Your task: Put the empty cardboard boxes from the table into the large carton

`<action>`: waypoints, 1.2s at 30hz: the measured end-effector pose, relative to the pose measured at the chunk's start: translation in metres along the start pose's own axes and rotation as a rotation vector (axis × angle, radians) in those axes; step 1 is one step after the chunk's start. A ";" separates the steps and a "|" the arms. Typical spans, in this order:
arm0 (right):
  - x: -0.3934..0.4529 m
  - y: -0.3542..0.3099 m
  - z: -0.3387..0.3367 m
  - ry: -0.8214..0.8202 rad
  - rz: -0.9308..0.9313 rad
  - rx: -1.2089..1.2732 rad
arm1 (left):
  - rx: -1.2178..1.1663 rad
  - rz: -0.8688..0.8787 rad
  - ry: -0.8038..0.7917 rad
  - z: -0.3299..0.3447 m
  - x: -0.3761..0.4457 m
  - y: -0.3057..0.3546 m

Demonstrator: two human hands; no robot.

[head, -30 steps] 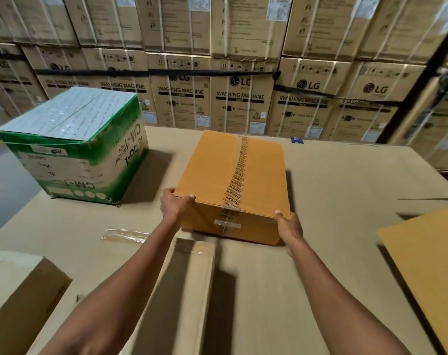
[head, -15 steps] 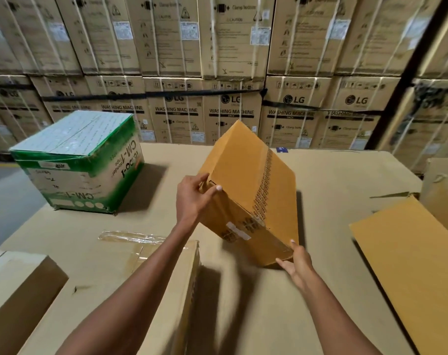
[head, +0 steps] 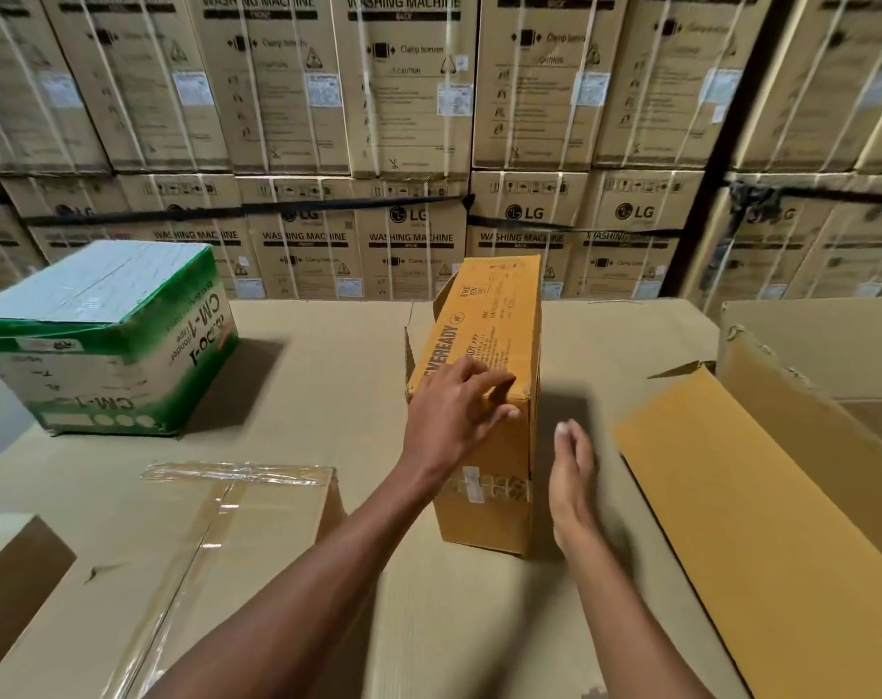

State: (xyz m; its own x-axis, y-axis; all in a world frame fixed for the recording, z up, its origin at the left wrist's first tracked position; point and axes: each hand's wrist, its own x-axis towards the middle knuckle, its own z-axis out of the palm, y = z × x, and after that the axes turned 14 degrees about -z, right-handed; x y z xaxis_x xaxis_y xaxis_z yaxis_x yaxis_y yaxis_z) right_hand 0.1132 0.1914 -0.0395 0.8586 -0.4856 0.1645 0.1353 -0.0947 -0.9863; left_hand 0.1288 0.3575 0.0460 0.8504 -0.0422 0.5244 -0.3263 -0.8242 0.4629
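An orange Eveready cardboard box (head: 484,315) stands on its narrow side in the middle of the cardboard-covered table (head: 328,365). My left hand (head: 454,416) lies on its near top corner, fingers curled over the edge. My right hand (head: 572,471) is flat and open just right of the box, beside its hidden right face; contact cannot be made out. A green and white box (head: 106,340) sits at the far left. The large carton (head: 792,396) stands open at the right, its orange flap (head: 741,517) folded out toward me.
A taped flat box (head: 217,537) lies near my left forearm, and another box corner (head: 10,572) shows at the lower left. Stacked washing-machine cartons (head: 408,143) form a wall behind the table.
The orange box went from lying flat to tilted to standing on its side. My left hand moved onto its top corner; my right hand came off the bottom edge and is now beside it.
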 end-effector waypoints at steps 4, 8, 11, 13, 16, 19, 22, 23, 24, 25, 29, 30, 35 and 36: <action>0.016 -0.053 -0.004 -0.023 -0.385 0.017 | -0.110 0.047 -0.107 0.014 0.000 0.015; 0.023 -0.064 0.002 -0.225 -0.398 -0.185 | -0.469 -0.008 -0.024 0.016 -0.010 0.005; 0.024 -0.057 0.006 -0.245 -0.394 -0.194 | -0.529 -0.342 0.241 0.015 -0.019 -0.008; 0.025 -0.056 0.007 -0.253 -0.371 -0.179 | -0.701 -0.686 0.118 0.012 -0.021 -0.015; 0.024 -0.057 0.007 -0.287 -0.364 -0.138 | -0.920 -0.890 -0.205 0.013 -0.026 -0.029; 0.022 -0.058 0.005 -0.295 -0.362 -0.096 | -1.008 -0.838 -0.341 0.014 -0.032 -0.030; 0.020 -0.060 -0.002 -0.292 -0.330 -0.027 | -0.991 -0.707 -0.397 0.011 -0.034 -0.022; 0.019 -0.062 -0.007 -0.289 -0.321 -0.005 | -0.984 -0.679 -0.391 0.012 -0.035 -0.020; 0.018 -0.064 -0.013 -0.281 -0.313 0.021 | -0.970 -0.649 -0.380 0.013 -0.037 -0.019; 0.017 -0.065 -0.019 -0.269 -0.310 0.053 | -0.953 -0.610 -0.368 0.015 -0.039 -0.019; 0.013 -0.053 -0.045 -0.189 -0.244 0.197 | -0.844 -0.463 -0.400 0.018 -0.046 -0.011; 0.011 -0.045 -0.052 -0.156 -0.206 0.237 | -0.801 -0.440 -0.413 0.019 -0.047 -0.009; -0.015 0.008 -0.089 0.033 0.018 0.378 | -0.615 -0.332 -0.575 0.037 -0.058 -0.008; -0.019 0.020 -0.096 0.070 0.066 0.364 | -0.594 -0.343 -0.583 0.044 -0.063 -0.014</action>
State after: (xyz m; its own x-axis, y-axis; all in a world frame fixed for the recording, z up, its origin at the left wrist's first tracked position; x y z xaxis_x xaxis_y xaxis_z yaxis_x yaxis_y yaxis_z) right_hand 0.0526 0.1153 -0.0612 0.8373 -0.5396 0.0883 0.2583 0.2479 -0.9337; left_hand 0.0978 0.3470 -0.0256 0.9619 -0.2609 -0.0819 -0.0378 -0.4234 0.9052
